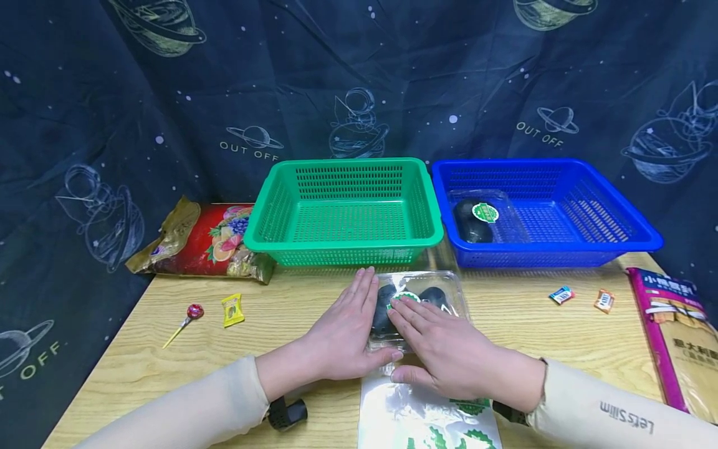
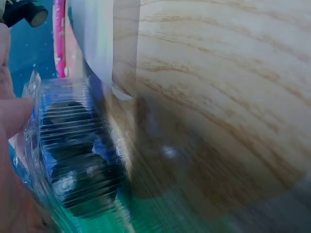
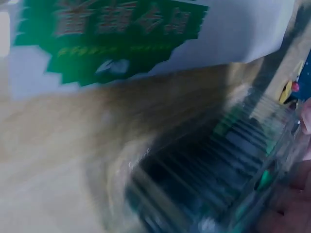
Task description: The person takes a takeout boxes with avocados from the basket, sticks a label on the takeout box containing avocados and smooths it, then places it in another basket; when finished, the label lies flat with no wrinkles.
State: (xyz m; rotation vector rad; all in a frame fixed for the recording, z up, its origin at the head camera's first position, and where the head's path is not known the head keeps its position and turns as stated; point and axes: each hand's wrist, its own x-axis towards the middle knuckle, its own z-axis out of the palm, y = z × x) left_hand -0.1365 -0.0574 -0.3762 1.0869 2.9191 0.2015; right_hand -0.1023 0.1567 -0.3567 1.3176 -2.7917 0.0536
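A clear plastic box (image 1: 457, 296) with dark, rounded produce (image 1: 432, 294) inside lies in front of me. My left hand (image 1: 350, 330) rests along the box's left side with straight fingers. My right hand (image 1: 443, 346) lies over the lid, its extended fingertips touching a round green-and-white sticker (image 1: 401, 295) that they partly cover. In the left wrist view the ribbed side of the clear box (image 2: 73, 141) shows dark contents. Below the box, a shiny white sheet of green stickers (image 1: 387, 408) lies on the table; its print also appears in the right wrist view.
A green basket (image 1: 342, 243) stands behind the box. To its right, a blue basket (image 1: 550, 255) contains another stickered clear box (image 1: 513, 218). A red-and-gold bag (image 1: 196, 240), lollipop (image 1: 194, 311) and yellow sweet (image 1: 232, 310) lie left; two small sweets (image 1: 562, 295) and a pasta packet (image 1: 681, 343) lie right.
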